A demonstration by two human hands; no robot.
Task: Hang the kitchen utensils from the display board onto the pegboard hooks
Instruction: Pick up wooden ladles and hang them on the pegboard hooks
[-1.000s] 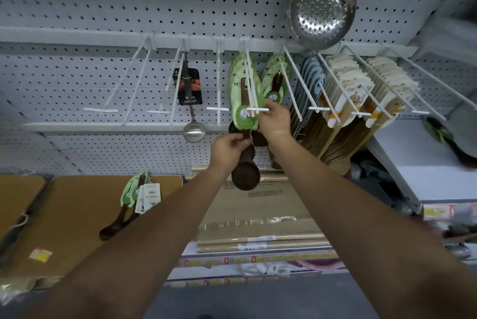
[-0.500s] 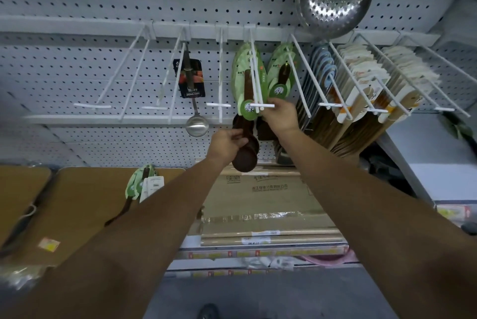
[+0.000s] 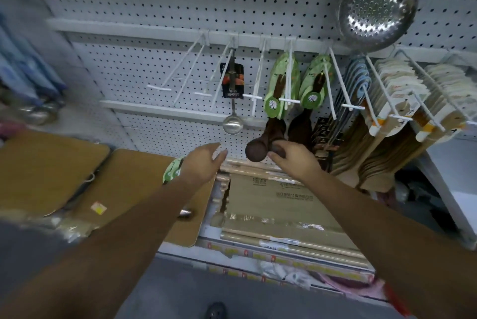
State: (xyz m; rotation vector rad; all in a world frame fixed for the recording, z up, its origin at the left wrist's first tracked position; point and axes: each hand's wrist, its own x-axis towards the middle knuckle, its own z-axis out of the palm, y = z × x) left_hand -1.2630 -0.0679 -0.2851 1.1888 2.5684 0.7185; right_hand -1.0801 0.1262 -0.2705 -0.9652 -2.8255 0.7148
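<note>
Both hands have dropped from the tip of the hook. Left hand has let go of the wooden spoon and hangs with fingers loosely spread, just below the steel ladle. Right hand pinches the spoon's dark lower end. That spoon hangs by its green card from the hook, just right of the ladle.

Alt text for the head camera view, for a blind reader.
A right hand pinches the bowl of a dark wooden spoon hanging on a white pegboard hook; the left hand hovers open beside it. A steel ladle hangs nearby.
</note>
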